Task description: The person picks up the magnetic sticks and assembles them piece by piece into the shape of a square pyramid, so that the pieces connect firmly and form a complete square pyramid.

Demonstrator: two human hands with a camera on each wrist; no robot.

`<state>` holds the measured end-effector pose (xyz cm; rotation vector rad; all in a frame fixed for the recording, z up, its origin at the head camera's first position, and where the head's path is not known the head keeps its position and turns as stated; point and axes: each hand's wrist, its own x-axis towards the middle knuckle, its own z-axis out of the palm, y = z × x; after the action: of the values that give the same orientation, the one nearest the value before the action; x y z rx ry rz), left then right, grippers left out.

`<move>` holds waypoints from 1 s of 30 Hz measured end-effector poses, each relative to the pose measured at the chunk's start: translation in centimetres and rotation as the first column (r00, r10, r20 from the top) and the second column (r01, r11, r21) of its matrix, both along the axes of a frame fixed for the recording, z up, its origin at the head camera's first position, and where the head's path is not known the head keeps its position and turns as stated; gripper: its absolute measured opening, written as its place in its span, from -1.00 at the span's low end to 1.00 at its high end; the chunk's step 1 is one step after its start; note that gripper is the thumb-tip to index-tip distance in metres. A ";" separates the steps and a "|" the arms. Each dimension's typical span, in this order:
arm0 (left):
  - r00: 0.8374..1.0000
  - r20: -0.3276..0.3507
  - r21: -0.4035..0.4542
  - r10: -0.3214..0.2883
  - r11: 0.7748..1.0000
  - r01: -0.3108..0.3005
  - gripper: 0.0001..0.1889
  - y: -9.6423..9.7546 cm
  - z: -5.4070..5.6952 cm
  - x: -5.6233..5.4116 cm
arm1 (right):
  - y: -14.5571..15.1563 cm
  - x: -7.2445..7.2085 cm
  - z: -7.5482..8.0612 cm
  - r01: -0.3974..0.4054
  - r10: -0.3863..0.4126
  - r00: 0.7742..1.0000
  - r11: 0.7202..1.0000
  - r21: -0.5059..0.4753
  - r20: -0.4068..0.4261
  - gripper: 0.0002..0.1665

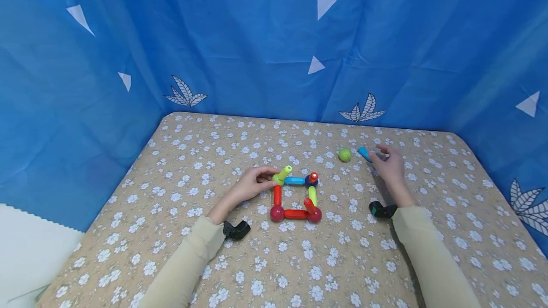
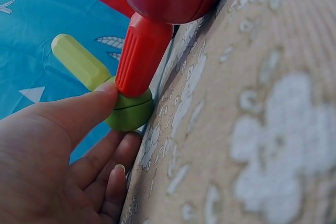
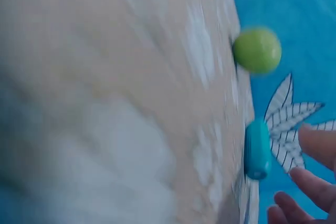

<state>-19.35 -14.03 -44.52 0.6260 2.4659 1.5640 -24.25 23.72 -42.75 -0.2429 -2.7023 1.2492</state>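
Observation:
My left hand (image 1: 250,185) holds the green ball (image 2: 131,111) at one corner of a square made of toy rods and balls, thumb on one side and fingers around the other. From that ball a yellow-green rod (image 1: 284,172) sticks up. Red rods (image 1: 295,214), a light blue rod (image 1: 294,180) and a yellow-green rod join the corners; two red balls (image 1: 277,213) and a dark blue ball (image 1: 308,182) form the others. Two short red rods also stand up. Just beside a loose blue rod (image 3: 257,149), my right hand (image 1: 391,168) has its fingers spread, apart from it.
A loose green ball (image 1: 344,155) lies left of the blue rod. The table wears a beige flowered cloth (image 1: 265,270), and a blue curtain (image 1: 257,37) hangs behind it and at both sides. Black cameras (image 1: 236,230) are strapped at the wrists.

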 end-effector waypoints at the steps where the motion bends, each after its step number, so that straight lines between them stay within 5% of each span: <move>1: 1.000 0.003 -0.003 0.001 1.000 -0.001 -0.65 0.1 0.0 0.0 | 0.5 -0.5 -0.1 -0.002 0.002 1.000 1.000 0.027 0.010 -0.41; 10: 1.000 0.014 -0.016 0.016 1.000 -0.016 -0.65 0.1 0.1 0.2 | 1.3 -2.1 -0.9 -0.104 0.099 0.994 0.974 0.202 0.037 -0.68; 18: 1.000 0.010 -0.002 0.010 1.000 -0.010 -0.64 -0.1 0.0 -0.1 | 1.1 -1.0 -0.9 -0.128 0.118 0.991 0.973 0.192 0.063 -0.61; 22: 1.000 -0.003 0.000 0.011 1.000 -0.011 -0.64 -0.1 -0.1 -0.2 | 0.9 0.3 -0.3 -0.158 0.150 0.985 0.984 0.084 0.086 -0.50; 26: 1.000 0.003 -0.011 0.008 1.000 -0.008 -0.65 -0.2 -0.2 -0.2 | 0.3 2.5 0.4 -0.197 0.212 0.973 0.969 -0.150 0.090 -0.42; 28: 1.000 0.003 -0.010 0.005 1.000 -0.005 -0.65 -0.1 -0.3 -0.3 | -0.2 3.7 0.7 -0.213 0.244 0.967 0.930 -0.299 0.069 -0.44; 30: 1.000 0.000 -0.004 0.002 1.000 -0.002 -0.65 -0.1 -0.3 -0.3 | -0.7 5.1 0.9 -0.226 0.275 0.960 0.859 -0.459 0.043 -0.53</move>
<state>-19.62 -14.10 -44.78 0.6237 2.4697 1.5591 -19.17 23.00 -41.86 -0.0027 -2.5479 1.9944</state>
